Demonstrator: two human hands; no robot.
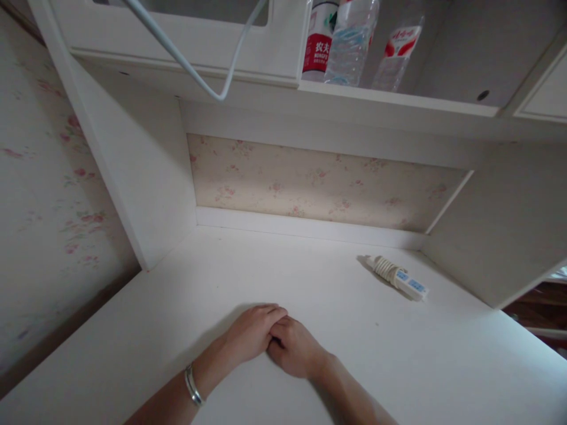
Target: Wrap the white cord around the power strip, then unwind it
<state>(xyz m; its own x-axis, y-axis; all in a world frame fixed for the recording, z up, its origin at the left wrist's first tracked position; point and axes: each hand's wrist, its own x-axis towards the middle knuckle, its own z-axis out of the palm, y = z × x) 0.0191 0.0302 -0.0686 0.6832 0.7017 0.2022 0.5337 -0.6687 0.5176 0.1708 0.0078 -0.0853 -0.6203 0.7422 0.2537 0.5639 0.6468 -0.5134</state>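
Observation:
My left hand (253,332), with a silver bracelet (193,385) on its wrist, rests on the white desk (283,265). Its fingers lie closed together against the knuckles of my right hand (297,349). The right hand is curled in a loose fist, touching the left, and no object shows in either hand. Some fingertips are hidden where the hands meet. To the right and farther back lies a white power strip (413,285) with blue socket faces and its cord (385,270) wound around one end.
Above the desk, a shelf (398,101) carries several plastic bottles (349,50). A pale bent tube or cable (195,74) hangs below the upper cabinet. White side panels (133,153) flank the desk, and floral wallpaper (305,183) shows at the back.

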